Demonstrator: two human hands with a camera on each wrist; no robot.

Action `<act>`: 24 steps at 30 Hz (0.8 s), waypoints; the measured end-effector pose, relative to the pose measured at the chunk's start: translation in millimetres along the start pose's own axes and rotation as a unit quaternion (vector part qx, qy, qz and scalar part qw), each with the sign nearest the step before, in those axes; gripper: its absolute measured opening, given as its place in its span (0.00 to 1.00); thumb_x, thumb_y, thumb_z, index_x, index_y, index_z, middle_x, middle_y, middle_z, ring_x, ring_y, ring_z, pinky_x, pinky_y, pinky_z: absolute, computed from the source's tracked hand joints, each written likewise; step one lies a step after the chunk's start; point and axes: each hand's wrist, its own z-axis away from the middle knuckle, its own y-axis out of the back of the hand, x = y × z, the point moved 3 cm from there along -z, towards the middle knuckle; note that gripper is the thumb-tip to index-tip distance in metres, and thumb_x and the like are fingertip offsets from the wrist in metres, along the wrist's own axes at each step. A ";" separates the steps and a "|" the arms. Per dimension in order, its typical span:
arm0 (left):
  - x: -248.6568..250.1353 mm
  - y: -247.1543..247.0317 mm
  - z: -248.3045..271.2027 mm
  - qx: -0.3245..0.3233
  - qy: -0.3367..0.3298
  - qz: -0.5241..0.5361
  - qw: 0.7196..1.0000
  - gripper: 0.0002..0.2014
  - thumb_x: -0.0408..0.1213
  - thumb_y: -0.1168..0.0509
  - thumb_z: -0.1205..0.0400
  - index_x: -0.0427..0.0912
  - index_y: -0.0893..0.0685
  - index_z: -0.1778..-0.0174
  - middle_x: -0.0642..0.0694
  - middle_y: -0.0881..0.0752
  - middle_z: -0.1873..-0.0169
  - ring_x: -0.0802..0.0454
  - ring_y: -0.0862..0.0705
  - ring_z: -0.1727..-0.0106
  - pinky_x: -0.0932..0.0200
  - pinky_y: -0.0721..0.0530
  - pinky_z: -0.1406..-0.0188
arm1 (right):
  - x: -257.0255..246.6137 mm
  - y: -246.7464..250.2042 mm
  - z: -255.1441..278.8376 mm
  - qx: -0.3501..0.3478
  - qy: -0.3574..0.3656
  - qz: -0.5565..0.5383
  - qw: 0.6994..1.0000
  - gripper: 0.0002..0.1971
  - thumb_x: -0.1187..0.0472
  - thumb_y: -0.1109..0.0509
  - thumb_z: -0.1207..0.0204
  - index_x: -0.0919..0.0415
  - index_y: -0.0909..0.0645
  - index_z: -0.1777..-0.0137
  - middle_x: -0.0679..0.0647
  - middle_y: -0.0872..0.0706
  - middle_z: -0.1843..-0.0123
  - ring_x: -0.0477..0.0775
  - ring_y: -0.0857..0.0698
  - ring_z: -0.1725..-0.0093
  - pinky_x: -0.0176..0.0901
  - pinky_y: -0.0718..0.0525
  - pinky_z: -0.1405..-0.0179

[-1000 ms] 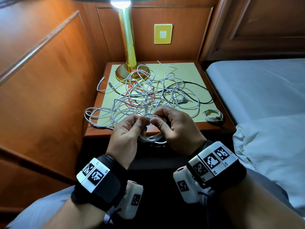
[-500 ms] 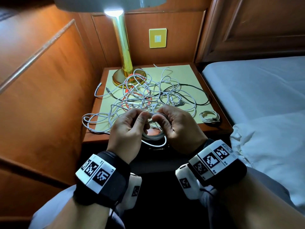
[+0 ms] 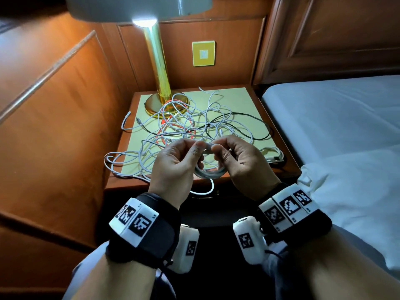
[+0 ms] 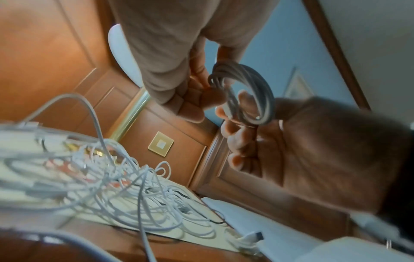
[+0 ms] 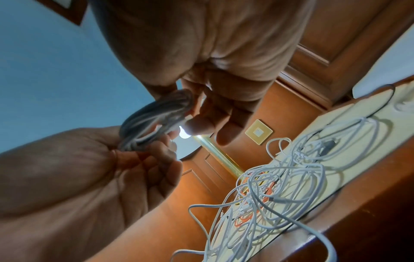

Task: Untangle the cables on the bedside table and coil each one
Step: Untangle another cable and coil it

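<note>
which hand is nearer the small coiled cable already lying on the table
Right. The right hand is just beside the finished coil at the table's right edge; the left hand is farther off, across the held coil.

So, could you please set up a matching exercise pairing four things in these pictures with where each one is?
Things:
1. white cable coil
2. small finished coil
3. brass lamp base
4. black cable

Places:
A. far left corner of the bedside table
B. held between the left hand and the right hand
C. looping along the table's right side
D. lying alone at the table's near right corner

Pairs: 1-B, 2-D, 3-A, 4-C
</note>
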 end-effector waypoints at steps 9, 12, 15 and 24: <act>-14.7 -29.6 -16.0 -0.005 0.023 -0.030 0.999 0.12 0.54 0.27 0.26 0.50 0.10 0.58 0.50 0.12 0.65 0.46 0.15 0.62 0.48 0.15 0.57 | 23.6 34.1 2.9 0.033 -0.122 -0.190 0.974 0.13 0.64 0.26 0.21 0.55 0.15 0.37 0.63 0.12 0.55 0.49 0.14 0.64 0.48 0.13 0.60; -22.3 -45.4 -20.4 -0.025 0.064 -0.043 0.997 0.11 0.49 0.27 0.22 0.47 0.12 0.52 0.44 0.10 0.60 0.50 0.13 0.61 0.52 0.15 0.59 | 36.1 52.9 2.9 0.081 -0.158 -0.211 0.961 0.11 0.63 0.24 0.22 0.56 0.15 0.41 0.59 0.10 0.58 0.50 0.15 0.67 0.48 0.15 0.61; -31.1 -65.0 -25.8 -0.045 0.087 -0.052 0.994 0.10 0.47 0.25 0.23 0.48 0.12 0.50 0.44 0.08 0.57 0.51 0.11 0.58 0.52 0.13 0.57 | 50.2 70.9 3.1 0.116 -0.179 -0.198 0.957 0.10 0.62 0.23 0.23 0.53 0.14 0.44 0.58 0.08 0.58 0.52 0.14 0.66 0.51 0.14 0.58; -45.8 -102.9 -37.5 -0.083 0.119 -0.114 0.983 0.15 0.55 0.33 0.24 0.51 0.11 0.49 0.48 0.08 0.56 0.42 0.09 0.53 0.34 0.11 0.47 | 74.0 106.5 7.0 0.160 -0.177 -0.135 0.962 0.12 0.59 0.21 0.24 0.47 0.14 0.42 0.57 0.07 0.50 0.60 0.08 0.50 0.57 0.09 0.54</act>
